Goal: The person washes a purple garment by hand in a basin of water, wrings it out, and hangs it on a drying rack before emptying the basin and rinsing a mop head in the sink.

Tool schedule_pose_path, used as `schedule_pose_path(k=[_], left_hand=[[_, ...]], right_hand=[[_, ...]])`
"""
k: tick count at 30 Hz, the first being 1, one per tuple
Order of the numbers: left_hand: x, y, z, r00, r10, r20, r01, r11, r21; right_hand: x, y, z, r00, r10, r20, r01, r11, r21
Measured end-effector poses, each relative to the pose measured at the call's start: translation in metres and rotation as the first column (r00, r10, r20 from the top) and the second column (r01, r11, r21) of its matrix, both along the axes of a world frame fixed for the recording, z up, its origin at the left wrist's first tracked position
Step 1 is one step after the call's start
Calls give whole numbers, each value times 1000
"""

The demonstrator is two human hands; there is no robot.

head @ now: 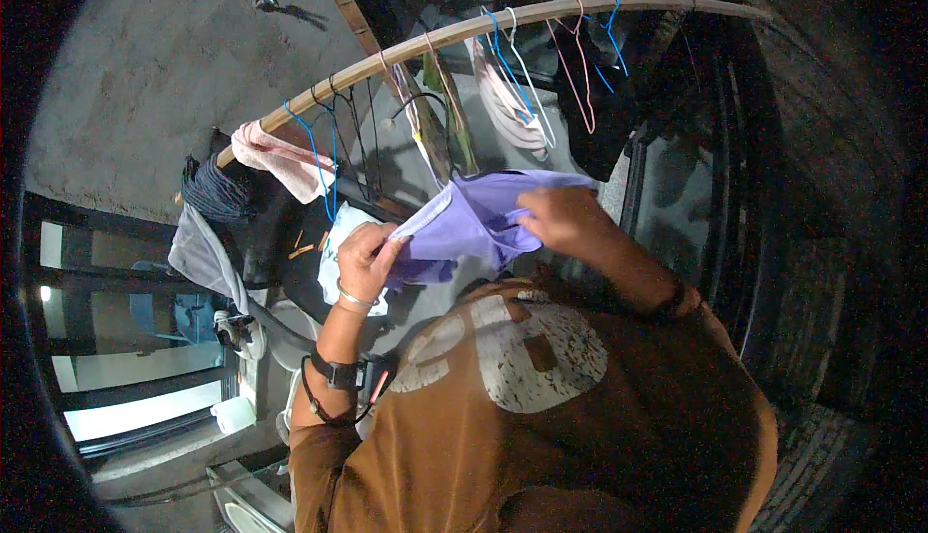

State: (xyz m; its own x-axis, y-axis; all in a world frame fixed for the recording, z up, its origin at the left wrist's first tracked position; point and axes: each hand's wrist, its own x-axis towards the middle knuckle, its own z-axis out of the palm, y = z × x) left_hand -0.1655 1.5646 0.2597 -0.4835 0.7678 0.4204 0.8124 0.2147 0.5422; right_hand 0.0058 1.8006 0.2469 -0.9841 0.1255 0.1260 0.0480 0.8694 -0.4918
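A purple garment (464, 225) is stretched between my two hands in front of my chest, below a wooden pole. My left hand (366, 254) pinches its pale-stitched edge at the left, thumb on top. At the right, my right hand (562, 221) grips the cloth near a fold; its fingers are slightly blurred. A dark hanger hook (455, 170) shows at the garment's upper edge; whether the rest of the hanger is inside the cloth is hidden. Behind my left hand is a white plastic bag (337, 250) with green writing.
The curved wooden pole (449, 33) crosses above, bearing blue, white, pink and black hangers. A pink towel (283, 160), a pale striped cloth (507, 102) and dark clothing (591, 109) hang from it. A grey cloth (206, 257) hangs at left, near shoes (243, 334) by a window.
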Motion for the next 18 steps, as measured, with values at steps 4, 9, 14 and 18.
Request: schedule_pose_path(k=[4, 9, 14, 18], left_hand=[[3, 8, 8, 994, -38, 101, 31, 997, 71], [5, 17, -3, 985, -29, 172, 14, 996, 92], [3, 19, -3, 990, -99, 99, 95, 994, 52], [-3, 17, -9, 980, -90, 177, 86, 996, 28]], right_hand=[[-3, 1, 48, 886, -169, -431, 204, 978, 35], [-9, 25, 25, 903, -141, -406, 99, 987, -124], [-1, 26, 3, 990, 52, 128, 18, 873, -488], [7, 17, 12, 991, 22, 134, 41, 890, -453]])
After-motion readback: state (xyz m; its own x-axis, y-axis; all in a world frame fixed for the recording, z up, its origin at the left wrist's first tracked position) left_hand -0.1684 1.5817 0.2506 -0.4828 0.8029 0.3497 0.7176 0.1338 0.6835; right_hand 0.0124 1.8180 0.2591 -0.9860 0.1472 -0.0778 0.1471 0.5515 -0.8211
